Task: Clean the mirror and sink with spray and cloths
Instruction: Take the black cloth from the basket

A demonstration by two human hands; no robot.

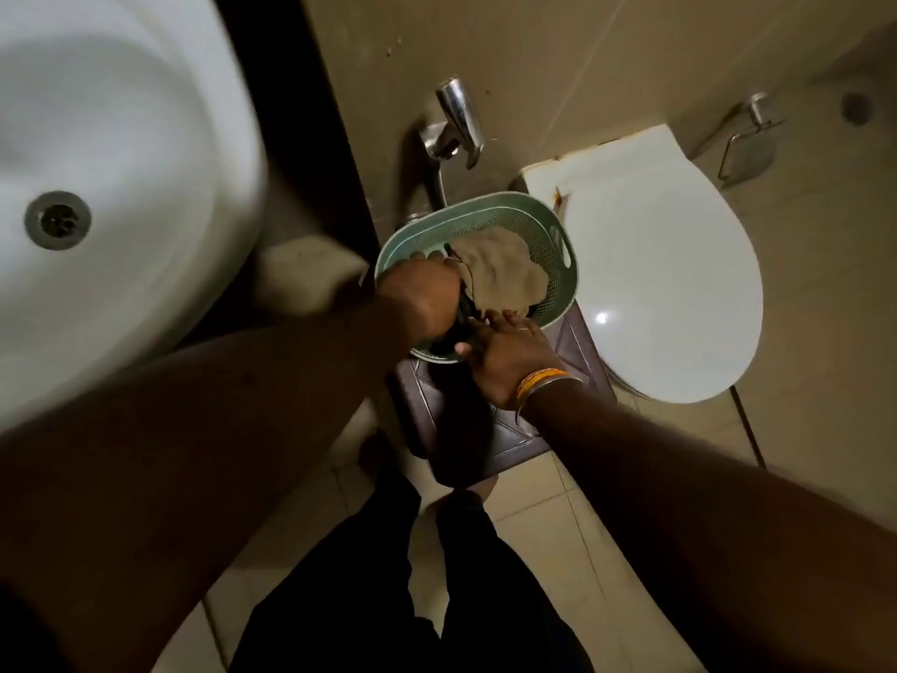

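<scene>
At the far left the white sink (121,196) fills the frame, its basin bare and its round metal drain (58,220) set low in the bowl. A dark vertical strip of wall separates it from beige tiles, where a chrome tap (454,121) juts out with a hose running down behind the basket. Both arms reach forward and down into a pale green perforated basket (548,255) that stands on a dark brown stool (490,429) between the sink and the toilet. The left hand (422,298) is inside the basket at its near left side, fingers curled down around something dark there; what that object is cannot be told, as the hand covers most of it. Just to its right a tan cloth (500,274) lies crumpled in the middle of the basket. The right hand (509,361), with orange and metal bangles (541,381) at the wrist and a ring on one finger, rests at the basket's near rim, its fingers stretched toward the lower edge of the cloth and touching it; whether they pinch it cannot be told. Further right is the closed white toilet lid (670,284), with a chrome paper holder (747,138) on the wall above it. No label, brand or writing can be read anywhere.
</scene>
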